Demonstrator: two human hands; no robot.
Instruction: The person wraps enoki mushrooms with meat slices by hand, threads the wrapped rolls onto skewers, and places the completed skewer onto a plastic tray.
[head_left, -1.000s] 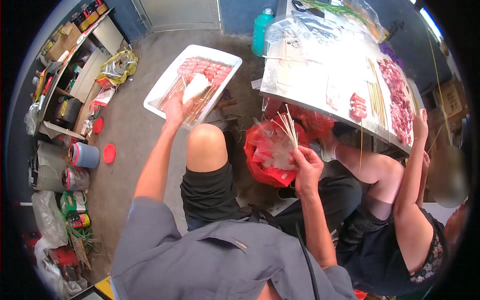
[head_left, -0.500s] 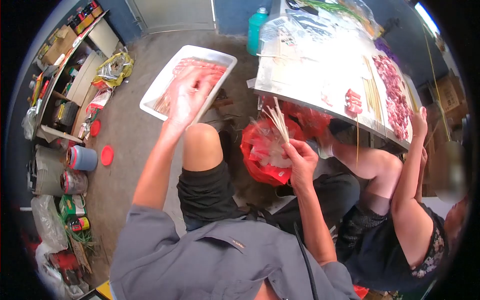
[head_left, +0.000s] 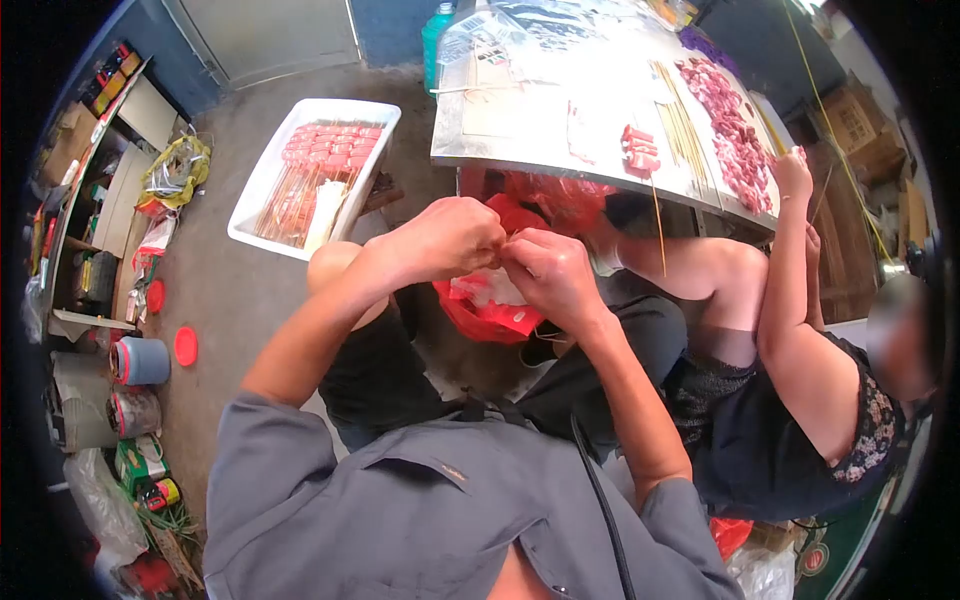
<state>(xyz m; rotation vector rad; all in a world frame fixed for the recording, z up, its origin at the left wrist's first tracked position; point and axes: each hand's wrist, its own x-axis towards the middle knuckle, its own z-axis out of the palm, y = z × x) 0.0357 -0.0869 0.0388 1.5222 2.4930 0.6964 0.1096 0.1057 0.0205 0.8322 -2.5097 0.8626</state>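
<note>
My left hand [head_left: 452, 238] and my right hand [head_left: 553, 272] meet in front of me, above the red plastic bag [head_left: 490, 312]. Both have their fingers closed, tips touching or nearly so. Whatever lies between them is hidden or too small to make out. Beyond my left forearm stands a white tray [head_left: 240, 222], holding rows of meat skewers [head_left: 335, 148] with their thin sticks toward me. A pale strip [head_left: 325, 212] lies among the sticks.
On the metal-edged table [head_left: 540, 140] are one loaded skewer [head_left: 641, 150], bare sticks [head_left: 682, 125] and a heap of cut meat [head_left: 725, 130]. A co-worker [head_left: 800, 380] sits at my right, hand raised near the table. Shelves [head_left: 110, 210] and tubs [head_left: 140, 360] line the left.
My left hand has come from over the tray to meet my right hand. The pale stick bundle seen in my right hand no longer shows there. The view has shifted, moving the scene leftward.
</note>
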